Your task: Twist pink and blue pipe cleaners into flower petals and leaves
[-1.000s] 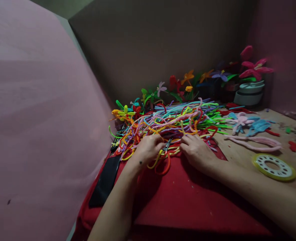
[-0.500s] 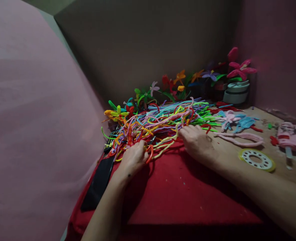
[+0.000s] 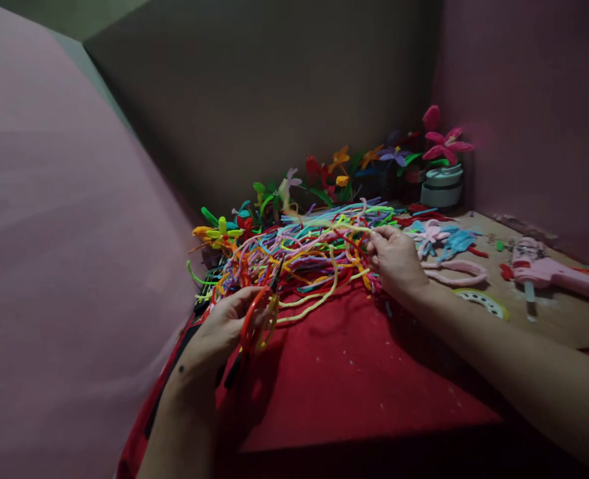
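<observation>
Scissors [image 3: 252, 309], just lifted from the pile [image 3: 299, 249], are being grasped by the left hand [image 3: 225, 320]; a yellow stem [image 3: 353, 227] is being pinched over the pile by the right hand [image 3: 399, 259], both being singled out.

Head-worn view, forward and down, near the red cloth [image 3: 354, 406]

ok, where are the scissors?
In the head view, the scissors are left of centre, in the left hand, by the near edge of the fuzzy stems.
</observation>
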{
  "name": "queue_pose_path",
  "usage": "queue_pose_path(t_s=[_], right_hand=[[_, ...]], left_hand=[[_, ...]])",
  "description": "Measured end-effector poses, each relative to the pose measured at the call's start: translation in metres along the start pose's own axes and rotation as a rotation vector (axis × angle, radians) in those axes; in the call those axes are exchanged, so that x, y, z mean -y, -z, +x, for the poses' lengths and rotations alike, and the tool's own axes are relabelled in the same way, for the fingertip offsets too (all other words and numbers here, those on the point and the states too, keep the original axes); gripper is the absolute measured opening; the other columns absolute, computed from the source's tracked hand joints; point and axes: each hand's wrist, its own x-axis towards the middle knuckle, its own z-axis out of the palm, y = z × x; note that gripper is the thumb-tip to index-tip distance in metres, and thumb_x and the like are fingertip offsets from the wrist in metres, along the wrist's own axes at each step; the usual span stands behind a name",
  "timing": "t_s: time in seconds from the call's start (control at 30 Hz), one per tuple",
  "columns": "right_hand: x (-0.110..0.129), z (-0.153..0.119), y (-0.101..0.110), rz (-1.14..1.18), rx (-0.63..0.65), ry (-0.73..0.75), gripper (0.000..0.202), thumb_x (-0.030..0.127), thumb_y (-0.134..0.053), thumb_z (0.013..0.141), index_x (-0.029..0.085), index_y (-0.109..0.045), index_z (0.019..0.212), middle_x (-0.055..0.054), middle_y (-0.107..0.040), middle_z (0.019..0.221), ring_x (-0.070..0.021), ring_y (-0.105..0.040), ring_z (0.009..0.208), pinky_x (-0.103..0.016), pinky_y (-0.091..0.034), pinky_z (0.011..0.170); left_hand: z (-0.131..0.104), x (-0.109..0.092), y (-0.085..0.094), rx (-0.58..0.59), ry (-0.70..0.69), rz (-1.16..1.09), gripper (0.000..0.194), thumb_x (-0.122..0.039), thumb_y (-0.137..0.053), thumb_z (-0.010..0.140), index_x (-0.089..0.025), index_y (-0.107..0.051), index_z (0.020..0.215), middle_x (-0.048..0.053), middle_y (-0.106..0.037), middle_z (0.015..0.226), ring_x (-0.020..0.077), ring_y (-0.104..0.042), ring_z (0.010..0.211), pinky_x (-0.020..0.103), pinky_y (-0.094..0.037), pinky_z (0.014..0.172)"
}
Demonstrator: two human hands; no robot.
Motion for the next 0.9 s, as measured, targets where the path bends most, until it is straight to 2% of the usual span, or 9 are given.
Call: queue_pose_path(t_s=[0.1,0.17,0.27,0.33,0.43,0.53,0.67,0.77,0.9], right_hand=[[0.006,-0.001,0.0,0.165,0.028,-0.152,0.009,0.019,-0.047,0.076,0.019,-0.041,0.071,0.01,-0.039,0.044,-0.0025,-0.021,0.027,-0.016,-0.013,0.029],[0.01,-0.001,0.0,0.236,0.09,-0.207,0.01,0.017,-0.048,0.075,0.018,-0.04,0.07,0.01,-0.038,0.043,-0.0021,-0.02,0.027,-0.016,-0.012,0.029],[0.012,-0.002,0.0,0.271,0.157,-0.25,0.014,0.017,-0.052,0.074,0.017,-0.04,0.067,0.009,-0.041,0.044,-0.0013,-0.024,0.028,-0.014,-0.014,0.03],[0.013,-0.002,0.0,0.269,0.193,-0.254,0.014,0.019,-0.054,0.073,0.017,-0.041,0.067,0.007,-0.046,0.046,-0.0009,-0.028,0.029,-0.014,-0.017,0.031],[0.014,-0.003,-0.001,0.266,0.23,-0.253,0.011,0.018,-0.053,0.073,0.016,-0.044,0.068,0.005,-0.051,0.047,-0.0017,-0.031,0.029,-0.014,-0.018,0.03],[0.013,-0.005,-0.002,0.27,0.266,-0.277,0.008,0.017,-0.052,0.074,0.017,-0.045,0.07,0.004,-0.054,0.046,-0.0036,-0.033,0.027,-0.015,-0.02,0.028],[0.009,-0.007,-0.003,0.245,0.32,-0.283,0.006,0.019,-0.05,0.075,0.016,-0.045,0.072,0.001,-0.058,0.048,-0.0066,-0.039,0.027,-0.017,-0.025,0.026],[0.005,-0.007,-0.003,0.23,0.369,-0.27,0.009,0.022,-0.052,0.075,0.016,-0.045,0.074,0.001,-0.059,0.05,-0.0071,-0.041,0.028,-0.017,-0.026,0.025],[0.003,-0.01,-0.004,0.153,0.397,-0.211,0.012,0.027,-0.052,0.075,0.018,-0.044,0.074,0.003,-0.057,0.048,-0.006,-0.038,0.027,-0.016,-0.018,0.026]], left_hand=[[-0.01,-0.004,0.003,0.003,-0.026,-0.033,0.048,-0.037,-0.066,0.066,-0.021,-0.055,0.11,0.005,-0.062,0.098,0.0165,-0.058,0.079,0.023,-0.046,0.064],[-0.015,-0.005,-0.001,0.084,-0.045,0.049,0.049,-0.037,-0.066,0.067,-0.022,-0.055,0.112,0.005,-0.061,0.102,0.0172,-0.057,0.082,0.023,-0.046,0.065],[-0.016,-0.003,-0.018,0.24,-0.126,0.326,0.036,-0.035,-0.056,0.076,-0.02,-0.057,0.109,0.005,-0.061,0.099,0.0163,-0.056,0.085,0.024,-0.045,0.071],[-0.012,0.002,-0.035,0.282,-0.238,0.547,0.031,-0.03,-0.046,0.082,-0.021,-0.056,0.11,0.005,-0.061,0.099,0.0158,-0.055,0.087,0.026,-0.044,0.077],[-0.001,0.016,-0.058,0.214,-0.37,0.856,0.03,-0.025,-0.04,0.085,-0.021,-0.054,0.111,0.007,-0.058,0.101,0.0167,-0.055,0.089,0.028,-0.042,0.079],[0.016,0.027,-0.07,0.057,-0.363,1.116,0.032,-0.023,-0.036,0.087,-0.023,-0.051,0.115,0.008,-0.055,0.097,0.0184,-0.054,0.088,0.029,-0.043,0.074],[0.032,0.03,-0.071,-0.075,-0.305,1.305,0.034,-0.019,-0.036,0.086,-0.022,-0.047,0.118,0.008,-0.054,0.094,0.0193,-0.053,0.086,0.028,-0.042,0.069],[0.034,0.026,-0.07,-0.049,-0.312,1.3,0.031,-0.022,-0.036,0.087,-0.023,-0.05,0.114,0.008,-0.054,0.095,0.0195,-0.053,0.088,0.028,-0.042,0.069],[0.027,0.016,-0.067,0.01,-0.361,1.073,0.03,-0.027,-0.042,0.085,-0.027,-0.055,0.112,0.007,-0.058,0.096,0.0188,-0.055,0.086,0.029,-0.042,0.072]])
